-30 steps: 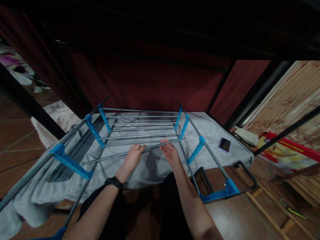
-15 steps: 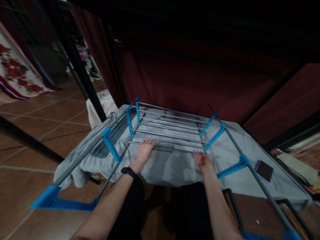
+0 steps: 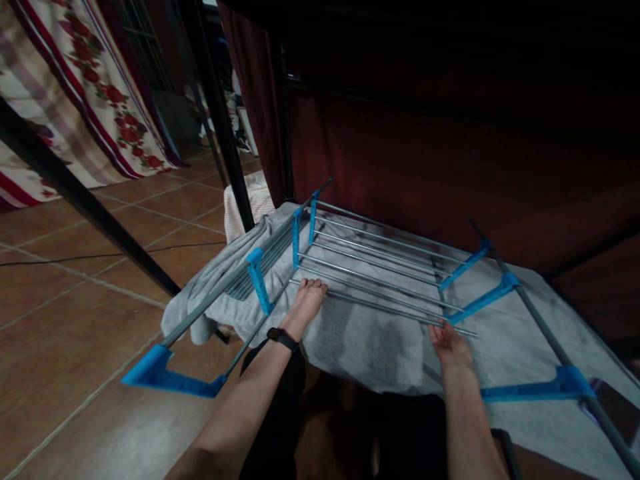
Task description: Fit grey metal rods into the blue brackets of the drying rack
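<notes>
A folding drying rack (image 3: 380, 263) of grey metal rods with blue plastic joints lies flat on a grey cloth (image 3: 360, 340) on the floor. My left hand (image 3: 306, 301), with a black watch on its wrist, grips the left end of a loose grey rod (image 3: 385, 308) at the rack's near edge. My right hand (image 3: 450, 343) holds the same rod near its right end, fingers curled round it. The rod lies across the rack, parallel to the fitted rods.
Blue rack feet stick out at the near left (image 3: 165, 377) and near right (image 3: 535, 390). A bundle of spare rods (image 3: 250, 270) lies at the left. A dark red curtain (image 3: 450, 160) hangs behind, black poles (image 3: 85, 200) and a floral cloth (image 3: 75, 100) stand left.
My view has swung left. My hands have slid apart along the loose rod, the left to its left end, the right toward its right end.
</notes>
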Demonstrator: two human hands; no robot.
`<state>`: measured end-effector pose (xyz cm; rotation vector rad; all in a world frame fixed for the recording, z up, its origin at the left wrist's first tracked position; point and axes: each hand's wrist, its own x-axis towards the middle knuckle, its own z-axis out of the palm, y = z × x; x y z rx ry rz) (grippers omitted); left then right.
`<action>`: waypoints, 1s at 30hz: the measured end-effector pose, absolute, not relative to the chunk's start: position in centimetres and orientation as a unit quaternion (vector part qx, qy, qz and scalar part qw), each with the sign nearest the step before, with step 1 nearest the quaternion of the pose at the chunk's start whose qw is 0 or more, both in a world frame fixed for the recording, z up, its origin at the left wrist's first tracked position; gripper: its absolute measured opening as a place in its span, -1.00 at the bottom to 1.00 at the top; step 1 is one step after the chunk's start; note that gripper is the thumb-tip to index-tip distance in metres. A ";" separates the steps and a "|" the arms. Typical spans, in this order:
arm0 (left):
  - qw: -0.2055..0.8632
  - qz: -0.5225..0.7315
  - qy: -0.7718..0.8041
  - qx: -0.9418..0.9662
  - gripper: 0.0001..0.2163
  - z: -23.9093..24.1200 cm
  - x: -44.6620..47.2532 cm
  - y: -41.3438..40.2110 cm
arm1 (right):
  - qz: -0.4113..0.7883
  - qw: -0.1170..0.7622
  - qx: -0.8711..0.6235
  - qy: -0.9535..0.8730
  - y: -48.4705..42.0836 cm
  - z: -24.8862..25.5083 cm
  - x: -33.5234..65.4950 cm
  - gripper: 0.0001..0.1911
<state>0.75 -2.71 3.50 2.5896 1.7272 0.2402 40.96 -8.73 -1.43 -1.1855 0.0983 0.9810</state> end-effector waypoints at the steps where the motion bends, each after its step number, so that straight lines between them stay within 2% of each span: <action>1: 0.013 0.074 0.557 0.827 -0.67 3.5 0.7 -2.7 | 0.445 0.715 -0.537 0.046 -8.7 -1.5 41.0 -0.82; 8: 0.021 0.082 0.595 0.799 -0.73 3.9 -0.5 -2.4 | 0.477 0.705 -0.518 0.081 -9.2 -1.8 41.5 -0.80; 18: 0.003 0.100 0.665 0.740 -0.68 3.8 -1.0 -2.1 | 0.472 0.701 -0.532 0.053 -8.6 -1.6 40.5 -0.76; 30: 0.009 0.063 0.671 0.738 -0.60 2.0 -2.0 -0.7 | 0.421 0.774 -0.468 0.057 -8.8 0.9 38.6 -0.83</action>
